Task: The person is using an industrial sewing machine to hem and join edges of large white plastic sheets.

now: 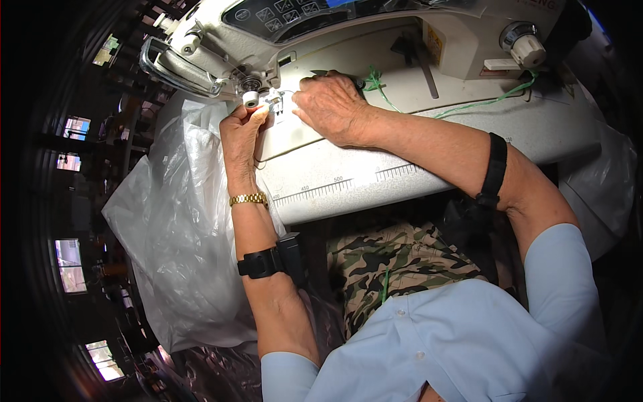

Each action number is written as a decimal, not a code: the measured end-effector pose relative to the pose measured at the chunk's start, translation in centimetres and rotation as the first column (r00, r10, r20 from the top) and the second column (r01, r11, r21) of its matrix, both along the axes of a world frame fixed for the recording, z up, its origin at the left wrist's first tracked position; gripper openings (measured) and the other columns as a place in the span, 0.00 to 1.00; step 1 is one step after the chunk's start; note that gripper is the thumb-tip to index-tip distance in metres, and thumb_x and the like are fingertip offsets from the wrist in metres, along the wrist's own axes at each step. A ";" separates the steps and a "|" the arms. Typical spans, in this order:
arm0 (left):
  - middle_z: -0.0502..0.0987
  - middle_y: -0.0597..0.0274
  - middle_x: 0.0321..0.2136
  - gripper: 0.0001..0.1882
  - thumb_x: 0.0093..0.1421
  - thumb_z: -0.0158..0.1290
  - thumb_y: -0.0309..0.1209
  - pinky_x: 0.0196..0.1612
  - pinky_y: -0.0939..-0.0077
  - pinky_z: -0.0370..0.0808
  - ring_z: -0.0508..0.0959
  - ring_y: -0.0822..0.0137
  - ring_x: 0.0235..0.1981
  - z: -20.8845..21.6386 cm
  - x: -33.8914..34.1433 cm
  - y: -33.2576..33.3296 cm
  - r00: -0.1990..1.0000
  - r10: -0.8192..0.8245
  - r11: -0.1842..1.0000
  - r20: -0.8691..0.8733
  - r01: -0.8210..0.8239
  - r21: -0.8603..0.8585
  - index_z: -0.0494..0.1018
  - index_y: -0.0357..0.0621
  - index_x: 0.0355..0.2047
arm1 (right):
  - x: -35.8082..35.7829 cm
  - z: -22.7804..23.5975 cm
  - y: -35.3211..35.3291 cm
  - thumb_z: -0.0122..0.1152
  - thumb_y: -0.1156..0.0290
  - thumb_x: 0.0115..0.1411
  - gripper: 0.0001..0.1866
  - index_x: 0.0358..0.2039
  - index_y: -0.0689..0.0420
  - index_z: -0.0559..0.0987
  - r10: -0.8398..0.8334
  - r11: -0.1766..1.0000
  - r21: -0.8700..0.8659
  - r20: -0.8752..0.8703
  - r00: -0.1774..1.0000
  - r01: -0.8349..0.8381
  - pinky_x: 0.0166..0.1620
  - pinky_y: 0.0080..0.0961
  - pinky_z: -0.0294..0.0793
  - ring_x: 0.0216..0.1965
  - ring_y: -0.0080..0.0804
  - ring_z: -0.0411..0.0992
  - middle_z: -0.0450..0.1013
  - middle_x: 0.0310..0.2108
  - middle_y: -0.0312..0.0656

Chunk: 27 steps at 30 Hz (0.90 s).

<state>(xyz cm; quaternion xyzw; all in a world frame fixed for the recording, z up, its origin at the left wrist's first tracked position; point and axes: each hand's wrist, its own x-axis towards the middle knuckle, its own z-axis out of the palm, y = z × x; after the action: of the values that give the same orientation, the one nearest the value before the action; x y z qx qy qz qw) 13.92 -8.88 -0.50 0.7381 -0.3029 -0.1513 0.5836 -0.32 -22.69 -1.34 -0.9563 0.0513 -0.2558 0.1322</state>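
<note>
A white sewing machine (348, 40) stands in front of me, its needle area at the left end of the arm. My left hand (241, 137) is closed in a pinch just below the white round knob (250, 99) by the presser foot. What the fingertips hold is too small to make out. To the right of the foot, my right hand (333, 108) rests over the machine bed with curled fingers. A dark pointed tool (319, 72) shows from behind its knuckles, mostly hidden; whether the hand grips it is unclear.
A large translucent plastic sheet (191, 254) hangs at the left table edge. Green string (485, 102) lies across the bed to the right, near a dial (524, 45). A printed ruler scale (321, 187) runs along the table's front edge. Another plastic bag (599, 181) hangs at the right.
</note>
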 end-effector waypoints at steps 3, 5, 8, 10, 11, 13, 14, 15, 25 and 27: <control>0.77 0.61 0.25 0.07 0.54 0.59 0.25 0.33 0.85 0.74 0.75 0.76 0.25 0.0 0.1 -0.1 1.000 -0.003 1.000 0.013 0.003 0.001 0.77 0.32 0.30 | 0.0 -0.1 -0.1 0.53 0.72 0.55 0.11 0.23 0.66 0.78 0.003 1.000 -0.009 0.019 1.000 -0.003 0.33 0.38 0.75 0.29 0.45 0.76 0.74 0.26 0.54; 0.78 0.61 0.25 0.07 0.53 0.59 0.25 0.32 0.85 0.74 0.75 0.76 0.25 0.0 0.0 -0.2 1.000 0.007 1.000 0.023 -0.007 0.011 0.77 0.32 0.30 | 0.0 0.0 0.0 0.53 0.71 0.56 0.11 0.23 0.66 0.78 0.002 1.000 -0.008 0.023 1.000 -0.002 0.33 0.38 0.75 0.29 0.44 0.76 0.74 0.26 0.54; 0.78 0.62 0.25 0.08 0.53 0.60 0.26 0.32 0.85 0.73 0.75 0.76 0.25 -0.1 0.1 -0.3 0.999 0.003 1.000 0.047 -0.004 0.029 0.77 0.32 0.30 | 0.0 0.3 0.2 0.57 0.65 0.59 0.13 0.28 0.63 0.76 -0.048 0.999 0.002 -0.094 0.994 0.049 0.37 0.37 0.75 0.31 0.42 0.75 0.72 0.27 0.48; 0.78 0.62 0.25 0.08 0.53 0.60 0.26 0.32 0.85 0.73 0.75 0.76 0.25 0.0 0.1 -0.3 0.999 0.006 1.000 0.042 -0.007 0.027 0.77 0.32 0.31 | 0.0 0.4 0.2 0.57 0.64 0.59 0.13 0.27 0.63 0.76 -0.036 0.999 -0.011 -0.102 0.994 0.035 0.37 0.37 0.75 0.31 0.42 0.75 0.72 0.27 0.48; 0.78 0.62 0.25 0.07 0.53 0.59 0.25 0.32 0.85 0.73 0.75 0.76 0.25 0.0 0.0 -0.3 0.999 0.009 1.000 0.038 -0.010 0.024 0.78 0.32 0.31 | 0.0 0.4 0.2 0.57 0.64 0.59 0.13 0.27 0.63 0.76 -0.035 0.999 -0.010 -0.101 0.994 0.034 0.37 0.37 0.75 0.31 0.42 0.75 0.72 0.27 0.48; 0.78 0.62 0.25 0.07 0.53 0.59 0.25 0.32 0.85 0.73 0.75 0.76 0.25 -0.1 0.0 -0.4 0.999 0.004 1.000 0.034 -0.004 0.019 0.78 0.32 0.31 | 0.0 0.3 0.2 0.57 0.64 0.59 0.13 0.27 0.63 0.76 -0.048 0.999 0.012 -0.115 0.992 0.050 0.37 0.37 0.75 0.31 0.42 0.75 0.72 0.27 0.48; 0.78 0.62 0.25 0.07 0.53 0.59 0.25 0.32 0.85 0.73 0.75 0.77 0.25 -0.1 0.0 -0.4 1.000 -0.002 1.000 0.030 0.002 0.014 0.77 0.32 0.30 | 0.0 0.3 0.2 0.57 0.64 0.59 0.13 0.27 0.63 0.76 -0.047 0.999 0.012 -0.115 0.992 0.049 0.37 0.37 0.75 0.31 0.42 0.75 0.72 0.27 0.48; 0.78 0.62 0.25 0.07 0.53 0.59 0.25 0.32 0.85 0.73 0.75 0.77 0.25 -0.1 0.0 -0.3 1.000 -0.001 1.000 0.030 0.001 0.014 0.77 0.32 0.30 | 0.0 0.3 0.2 0.57 0.64 0.59 0.13 0.27 0.63 0.76 -0.042 0.999 0.010 -0.104 0.994 0.043 0.37 0.37 0.75 0.31 0.42 0.75 0.72 0.27 0.47; 0.76 0.66 0.23 0.04 0.54 0.59 0.24 0.29 0.88 0.70 0.71 0.80 0.22 -0.2 0.6 0.1 1.000 -0.015 1.000 -0.015 0.014 -0.014 0.77 0.35 0.28 | -0.2 0.3 0.1 0.57 0.64 0.59 0.13 0.27 0.63 0.76 -0.034 0.999 0.015 -0.071 0.997 0.036 0.37 0.37 0.75 0.31 0.42 0.75 0.72 0.27 0.47; 0.76 0.67 0.23 0.04 0.54 0.59 0.24 0.29 0.88 0.69 0.71 0.80 0.22 -0.2 0.4 0.1 1.000 -0.013 1.000 -0.022 0.012 -0.013 0.78 0.35 0.28 | -0.1 0.3 0.1 0.57 0.64 0.59 0.13 0.27 0.63 0.76 -0.038 0.999 0.010 -0.078 0.996 0.038 0.37 0.37 0.75 0.31 0.42 0.75 0.72 0.27 0.47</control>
<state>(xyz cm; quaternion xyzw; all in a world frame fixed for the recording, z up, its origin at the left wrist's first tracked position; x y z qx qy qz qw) 14.34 -8.79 -0.67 0.7308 -0.3022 -0.1610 0.5905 -0.42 -22.59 -1.09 -0.9636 0.0761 -0.2206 0.1308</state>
